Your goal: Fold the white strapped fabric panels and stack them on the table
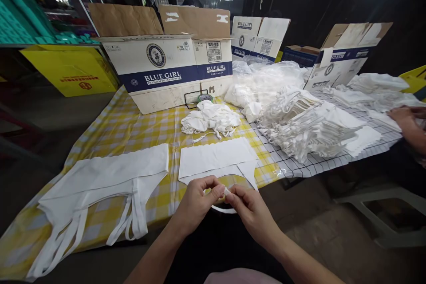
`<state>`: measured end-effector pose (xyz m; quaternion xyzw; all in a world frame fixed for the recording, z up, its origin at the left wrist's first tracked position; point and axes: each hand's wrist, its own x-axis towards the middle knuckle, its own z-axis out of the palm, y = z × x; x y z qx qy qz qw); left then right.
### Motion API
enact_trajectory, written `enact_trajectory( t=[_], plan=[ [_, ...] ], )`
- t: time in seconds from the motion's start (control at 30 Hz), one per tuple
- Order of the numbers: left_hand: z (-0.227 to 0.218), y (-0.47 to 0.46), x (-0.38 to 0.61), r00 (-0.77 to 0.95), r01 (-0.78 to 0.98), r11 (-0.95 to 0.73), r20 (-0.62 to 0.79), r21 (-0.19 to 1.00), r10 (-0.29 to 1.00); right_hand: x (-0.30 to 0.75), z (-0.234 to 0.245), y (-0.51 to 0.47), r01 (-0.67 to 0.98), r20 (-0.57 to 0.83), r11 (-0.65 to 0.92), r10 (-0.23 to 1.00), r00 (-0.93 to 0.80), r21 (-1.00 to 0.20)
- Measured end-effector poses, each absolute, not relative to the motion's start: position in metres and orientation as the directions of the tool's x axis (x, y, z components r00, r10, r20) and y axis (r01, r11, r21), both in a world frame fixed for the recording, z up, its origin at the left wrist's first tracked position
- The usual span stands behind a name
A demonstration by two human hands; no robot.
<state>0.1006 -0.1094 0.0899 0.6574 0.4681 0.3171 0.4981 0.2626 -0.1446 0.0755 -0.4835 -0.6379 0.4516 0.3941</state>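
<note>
My left hand [202, 196] and my right hand [252, 207] meet at the table's front edge, fingertips pinched around a small white end of a strap [223, 210] that loops down below them. The strap seems to belong to the white strappy top [213, 158] lying flat just beyond, though my hands cover the join. Left of it, more white tops [113, 173] lie in a flat layer, straps hanging over the table edge. Behind, a loose heap of white straps or fabric [211, 118] sits on the yellow checked cloth [166, 131].
A tall stack of white garments [309, 124] and clear plastic bags [266, 82] occupy the right side. Beer cartons [159, 71] stand at the back, with a roll of green tape [205, 97] before them. Another person's hand [408, 117] is at far right, above a plastic stool [386, 213].
</note>
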Motion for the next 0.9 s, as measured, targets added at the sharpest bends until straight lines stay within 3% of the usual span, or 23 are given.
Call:
enact_trajectory(
  t=[0.13,0.27,0.37,0.47,0.57,0.7,0.8,0.9],
  plan=[
    [0.078,-0.107,0.095,0.362,0.261,0.012,-0.11,0.965,0.926,0.26,0.059,-0.144,0.464,0.148,0.228,0.968,-0.204,-0.856],
    [0.061,-0.111,0.091,0.399,0.15,0.176,-0.222,0.973,0.89,0.256,0.045,-0.142,0.638,0.27,0.424,0.905,-0.329,-0.643],
    [0.049,-0.115,0.085,0.414,0.047,0.303,-0.295,0.952,0.861,0.252,0.039,-0.137,0.719,0.265,0.49,0.872,-0.412,-0.492],
    [0.039,-0.11,0.076,0.415,0.066,0.345,-0.34,0.936,0.844,0.246,0.035,-0.127,0.704,0.242,0.48,0.876,-0.417,-0.523],
    [0.026,-0.093,0.066,0.286,0.339,0.1,-0.204,0.935,0.936,0.241,0.034,-0.111,0.601,0.244,0.415,0.906,-0.347,-0.683],
    [0.006,-0.062,0.062,0.224,0.725,-0.298,0.196,0.621,0.955,0.236,0.033,-0.084,0.539,0.222,0.338,0.937,-0.269,-0.771],
    [-0.005,-0.045,0.066,0.326,0.819,-0.4,0.24,0.412,0.914,0.235,0.026,-0.064,0.558,0.179,0.309,0.944,-0.276,-0.77],
    [-0.009,-0.034,0.068,0.414,0.834,-0.472,0.24,0.285,0.878,0.237,0.017,-0.048,0.584,0.114,0.253,0.958,-0.265,-0.771]
  ],
)
